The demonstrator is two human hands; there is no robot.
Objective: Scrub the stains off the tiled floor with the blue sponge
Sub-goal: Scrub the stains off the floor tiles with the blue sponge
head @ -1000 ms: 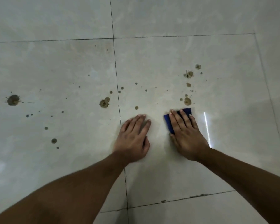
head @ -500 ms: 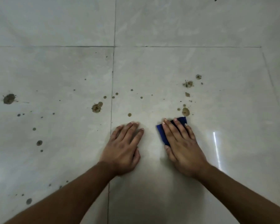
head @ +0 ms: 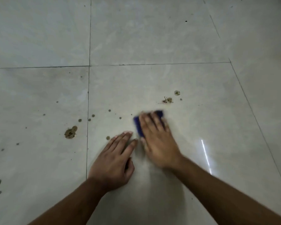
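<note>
- Pressing flat under the right hand [head: 157, 138], the blue sponge [head: 139, 126] sits on the tiled floor [head: 152, 38] just past centre of the view; only its left and far edges show, and both it and the hand are blurred.
- That hand lies palm-down on the sponge with fingers spread over it — a press rather than a pinch, so a hard sideways stroke could let the sponge slip out from under the palm.
- Two brown stains [head: 167, 100] sit at about 1 o'clock from the sponge; short strokes may fall short of them, or only smear them wider.
- The left hand [head: 113, 161] rests flat and empty on the tile, fingers straight, just beside the sponge at 7 o'clock — close enough that a leftward stroke could knock into its fingertips.
- If the tile turns wet, that bracing hand could slide, taking the person's weight with it.
- A big blotch [head: 70, 132] lies well off at 9 o'clock across the grout line [head: 88, 111], with smaller specks around it; these look easy to miss.
</note>
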